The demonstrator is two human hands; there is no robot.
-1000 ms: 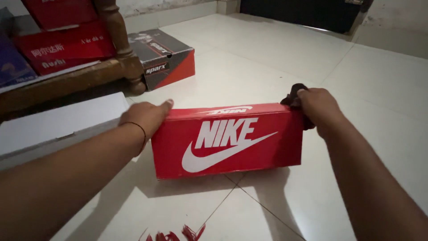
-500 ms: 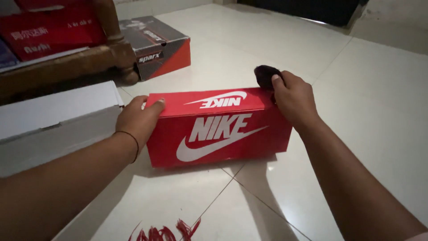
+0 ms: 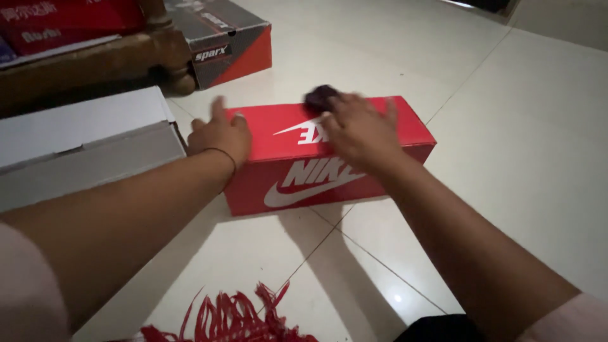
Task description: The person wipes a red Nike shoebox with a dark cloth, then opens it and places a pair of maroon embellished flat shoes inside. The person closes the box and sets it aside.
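- A red shoe box (image 3: 380, 123) with a white logo on its lid and long side lies closed on the pale tiled floor (image 3: 506, 158), near the middle of the view, its long side turned toward the person.
- The right hand (image 3: 358, 130) lies flat on the lid near its middle, fingers spread and blurred, pressing a small dark cloth (image 3: 320, 96) against the far edge of the lid; the fingers are not closed around the cloth, which sits just beyond the fingertips.
- The left hand (image 3: 220, 136) rests on the left end of the box, fingers loosely apart and laid over the top corner, steadying it rather than gripping; a thin dark band circles the wrist.
- Both forearms reach in from the bottom corners of the view, and a bit of light pink sleeve shows at each lower corner.
- Just left of the red box, nearly touching it, stands a white and grey cardboard box (image 3: 82, 145) with a flat pale lid.
- Behind that, a dark wooden furniture frame (image 3: 95, 63) with a turned leg stands on the floor, and red boxes (image 3: 57, 25) lie stacked on it at the top left edge.
- A grey and red shoe box (image 3: 225, 44) sits on the floor beside the wooden leg, well behind the red box.
- At the bottom edge, near the person, lies a bundle of red shredded strips (image 3: 228, 320) on the tiles.
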